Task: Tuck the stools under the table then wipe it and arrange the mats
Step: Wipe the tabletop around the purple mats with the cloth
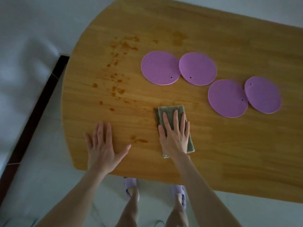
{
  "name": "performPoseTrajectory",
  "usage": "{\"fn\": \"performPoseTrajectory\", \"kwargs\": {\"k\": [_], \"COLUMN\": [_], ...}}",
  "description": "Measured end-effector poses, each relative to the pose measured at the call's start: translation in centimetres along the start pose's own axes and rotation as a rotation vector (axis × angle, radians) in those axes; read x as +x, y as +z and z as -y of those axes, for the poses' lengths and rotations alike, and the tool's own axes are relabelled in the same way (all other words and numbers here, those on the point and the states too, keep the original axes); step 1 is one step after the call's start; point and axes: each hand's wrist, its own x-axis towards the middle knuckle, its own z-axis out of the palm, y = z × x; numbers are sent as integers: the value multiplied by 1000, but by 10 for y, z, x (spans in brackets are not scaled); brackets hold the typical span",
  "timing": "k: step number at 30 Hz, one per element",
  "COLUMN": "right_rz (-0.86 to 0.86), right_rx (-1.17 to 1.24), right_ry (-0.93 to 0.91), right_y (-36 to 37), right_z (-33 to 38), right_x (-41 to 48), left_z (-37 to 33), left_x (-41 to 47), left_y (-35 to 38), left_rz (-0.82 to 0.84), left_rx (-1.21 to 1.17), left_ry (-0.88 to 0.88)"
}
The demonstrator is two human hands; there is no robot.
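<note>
While pressing cloth [172,110] flat under right grip [174,133], fingers straight and spread, not curled round it, braces left grip [103,146] open-palmed on desk [213,145], left of cloth. Has cloth's long axis pointing away from body. Probably calls for a leftward sweep: stains [121,91] mostly left of cloth, some beyond, one patch just left. Counts one cloth, four mats [159,68] beyond and right of cloth, in two touching pairs; stains too many to count.
</note>
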Motion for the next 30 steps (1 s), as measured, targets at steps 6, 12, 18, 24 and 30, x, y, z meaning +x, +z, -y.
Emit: {"fn": "performPoseTrajectory", "kwargs": {"k": [6, 12, 18, 24, 30], "right_rz": [15, 6, 13, 48, 27], "right_rx": [34, -9, -27, -9, -38], "right_ry": [314, 75, 145, 22, -124], "right_y": [-14, -1, -7, 2, 5], "right_z": [-20, 40, 11, 73, 37], "right_x": [44, 32, 31, 51, -9], "left_z": [2, 1, 1, 1, 5], "left_x": [4, 2, 4, 3, -2], "left_y": [-1, -4, -5, -6, -9], "left_rz": [55, 52, 50, 80, 63], "left_rx": [15, 0, -11, -3, -57], "left_ry": [14, 17, 28, 12, 36]}}
